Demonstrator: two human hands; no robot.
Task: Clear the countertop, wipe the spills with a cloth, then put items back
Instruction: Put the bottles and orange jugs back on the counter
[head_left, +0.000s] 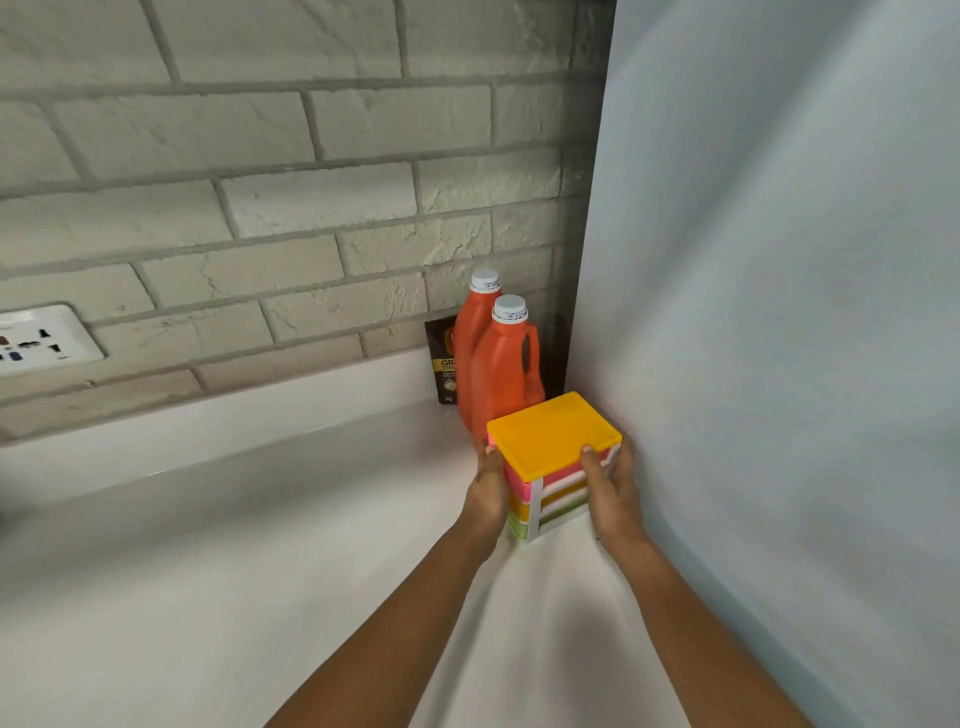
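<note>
A: Can you read any writing?

B: Only on the dark pouch (443, 358) behind the two orange bottles (500, 364). Yellow letters begin with "GR", and under them "STRO"; the rest is hidden by the bottles. The white caps have small print, too small to read.

A: And the small drawer box (553, 457)?

B: It has a flat yellow-orange top, a white frame, and three drawers: pink, yellow, green (from top to bottom). It stands on the white countertop (234, 545), just in front of the bottles and beside the grey-blue panel (779, 364).

A: How are the hands?

B: The left hand (488, 493) grips the box's left side, thumb at the top edge. The right hand (613, 493) grips the right side, thumb on the lid, fingers curled around the far side.

A: Anything else?

B: A white socket (41, 340) on the brick wall (260, 182), far left of the box.
</note>
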